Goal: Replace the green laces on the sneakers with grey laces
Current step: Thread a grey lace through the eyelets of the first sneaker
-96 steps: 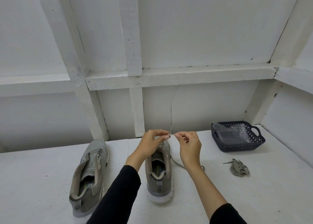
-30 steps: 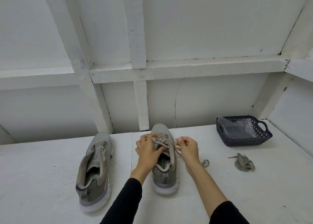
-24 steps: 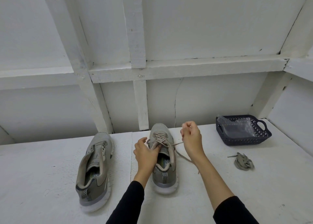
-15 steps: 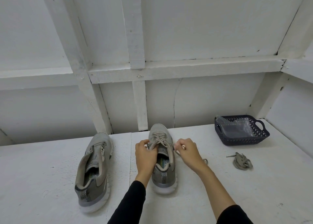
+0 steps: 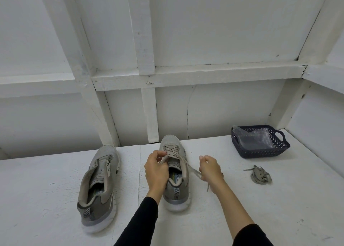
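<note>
- The right sneaker (image 5: 176, 178) stood on the white table (image 5: 242, 208), toe toward the wall, partly laced with a grey lace (image 5: 188, 164).
- The left hand (image 5: 156, 171) pinched the lace at the upper eyelets.
- The right hand (image 5: 211, 169), fingers curled, gripped the lace's free end just beside the shoe.
- The left sneaker (image 5: 98, 186) stood unlaced.
- A bundled lace (image 5: 260, 175) lay near a dark basket (image 5: 260, 151).

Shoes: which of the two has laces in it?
The right sneaker, the one between both hands, has laces crisscrossed over its front. The left sneaker beside it has bare eyelets.
</note>
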